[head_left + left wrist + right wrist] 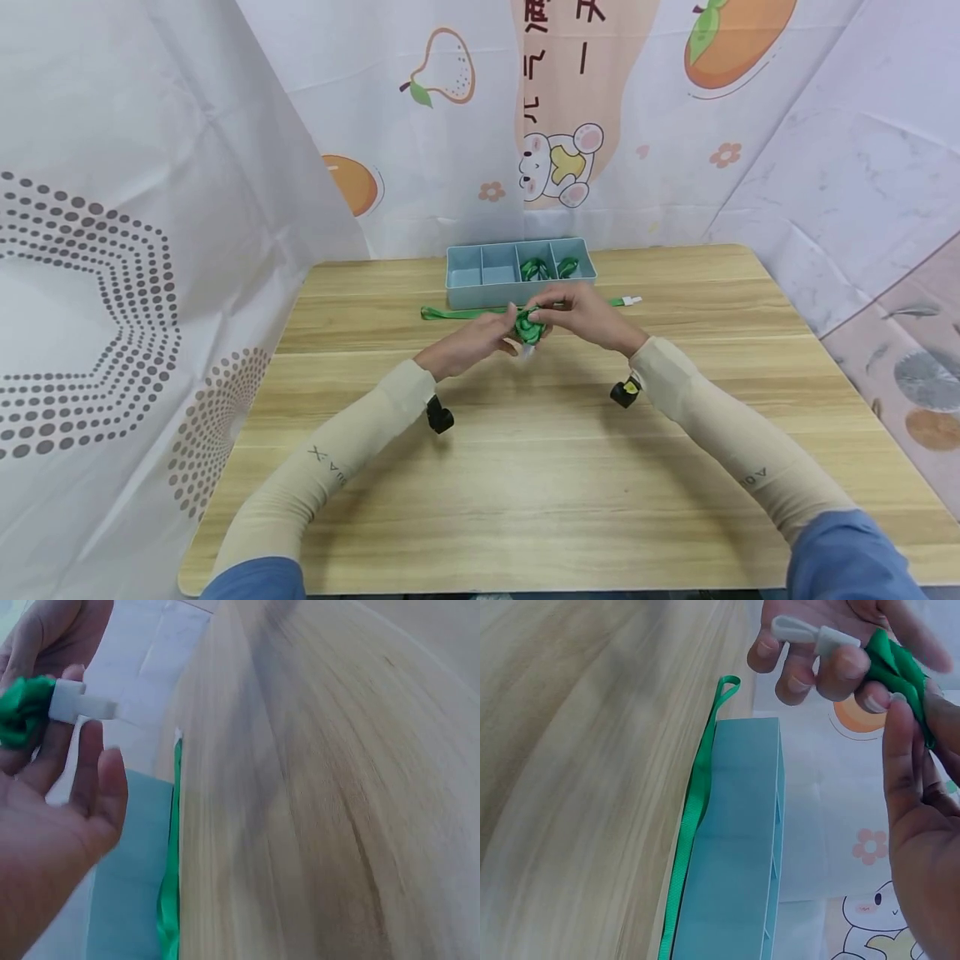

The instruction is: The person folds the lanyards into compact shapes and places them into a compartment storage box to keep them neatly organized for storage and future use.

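Coiled green lanyard [529,323] gripped by left hand [472,340] and right hand [583,315] above tabletop [525,483], white clip [69,702] pointing toward the wearer. Tabletop's near edge well apart. Beyond, straight green lanyard [699,787] runs left-to-right before four-compartment box [482,297].

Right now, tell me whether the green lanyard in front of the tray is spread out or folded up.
Spread out: the lanyard runs along the tray, its loop and white clip reaching past opposite ends.
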Demonstrator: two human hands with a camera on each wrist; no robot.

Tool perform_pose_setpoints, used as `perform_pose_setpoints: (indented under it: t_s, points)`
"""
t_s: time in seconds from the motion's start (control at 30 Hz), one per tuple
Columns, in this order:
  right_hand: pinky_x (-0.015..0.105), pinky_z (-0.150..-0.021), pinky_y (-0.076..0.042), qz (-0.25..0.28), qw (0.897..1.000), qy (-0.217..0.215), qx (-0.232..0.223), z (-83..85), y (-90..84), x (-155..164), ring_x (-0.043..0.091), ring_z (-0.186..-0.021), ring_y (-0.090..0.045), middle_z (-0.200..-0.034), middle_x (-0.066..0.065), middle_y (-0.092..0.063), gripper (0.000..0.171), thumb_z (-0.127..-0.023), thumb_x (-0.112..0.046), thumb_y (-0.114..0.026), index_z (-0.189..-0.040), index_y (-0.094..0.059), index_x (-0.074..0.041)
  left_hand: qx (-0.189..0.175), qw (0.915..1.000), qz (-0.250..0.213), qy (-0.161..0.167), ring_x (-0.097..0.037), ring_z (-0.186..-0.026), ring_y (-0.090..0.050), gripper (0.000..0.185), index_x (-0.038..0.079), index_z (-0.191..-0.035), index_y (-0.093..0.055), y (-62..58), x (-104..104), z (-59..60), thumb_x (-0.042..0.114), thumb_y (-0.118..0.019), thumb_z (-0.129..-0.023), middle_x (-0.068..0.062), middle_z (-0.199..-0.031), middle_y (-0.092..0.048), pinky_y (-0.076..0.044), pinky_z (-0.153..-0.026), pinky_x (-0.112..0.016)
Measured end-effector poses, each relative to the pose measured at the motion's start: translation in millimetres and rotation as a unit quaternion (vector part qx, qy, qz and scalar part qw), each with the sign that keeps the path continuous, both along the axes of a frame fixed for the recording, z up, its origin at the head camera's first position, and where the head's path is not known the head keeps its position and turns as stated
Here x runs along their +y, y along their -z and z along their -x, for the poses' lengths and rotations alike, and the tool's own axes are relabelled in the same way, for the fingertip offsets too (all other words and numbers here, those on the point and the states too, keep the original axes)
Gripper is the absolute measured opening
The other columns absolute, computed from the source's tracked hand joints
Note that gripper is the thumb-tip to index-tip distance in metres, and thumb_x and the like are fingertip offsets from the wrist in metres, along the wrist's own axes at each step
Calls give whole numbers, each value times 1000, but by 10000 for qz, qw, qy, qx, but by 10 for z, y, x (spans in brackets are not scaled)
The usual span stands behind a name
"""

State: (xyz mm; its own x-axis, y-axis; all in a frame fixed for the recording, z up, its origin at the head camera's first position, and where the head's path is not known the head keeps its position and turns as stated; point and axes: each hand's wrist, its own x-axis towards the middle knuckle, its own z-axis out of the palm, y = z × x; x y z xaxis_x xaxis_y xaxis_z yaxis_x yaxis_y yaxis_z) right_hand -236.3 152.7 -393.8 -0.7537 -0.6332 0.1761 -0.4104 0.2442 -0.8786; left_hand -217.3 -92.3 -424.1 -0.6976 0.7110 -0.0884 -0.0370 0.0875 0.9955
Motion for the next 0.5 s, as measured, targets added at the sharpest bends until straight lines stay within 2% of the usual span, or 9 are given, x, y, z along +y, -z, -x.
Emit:
perform_pose_setpoints:
  t_s: [0.1, 0.17, 0.27, 0.33, 0.5]
  points:
    - [32, -74, -57, 67, 10000, -1, 20, -3, -24, 9, 23, -88, -64, -106, 6, -69, 16, -100, -12, -69, -112, -79, -14, -248, 9993, -293, 18, -35, -123, -54, 59, 1, -139, -61, -29, -6, -13, 46, -35, -112, -13, -126, -68, -42, -107, -49]
    - [29, -71, -54, 54, 10000, 14, 68, -20, -53, 5, 26, -86, -63, -103, 7, -68, 15, -100, -10, -69, -112, -79, -10, -309, 9990, -330, -38, -42, -126, -51, 49, 0, -138, -62, -39, -5, -18, 36, -41, -113, -10, -124, -69, -40, -108, -52]
    - [28, -71, -54, 92, 9999, -28, 66, -29, -65, 2, 28, -84, -63, -102, 10, -67, 16, -100, -6, -68, -113, -78, -4, -216, 9994, -240, -105, -49, -129, -47, 38, -2, -138, -61, -43, 5, -21, 21, -45, -113, -9, -122, -71, -39, -108, -55]
    - [27, -70, -53, 88, 9999, -11, 58, -35, -66, 1, 30, -83, -63, -103, 12, -67, 17, -99, -3, -68, -114, -77, 0, -130, 9996, -164, -182, -48, -129, -48, 36, -1, -138, -62, -32, 16, -13, 18, -48, -112, -11, -123, -71, -39, -107, -56]
    - [29, -72, -56, 205, 9997, 126, -45, -27, -25, 13, 30, -89, -66, -111, 10, -68, 21, -99, -9, -70, -119, -76, -9, 69, 9984, -33, -568, -41, -124, -56, 32, 0, -131, -67, -16, 48, 0, 19, -51, -111, -21, -125, -68, -41, -106, -54]
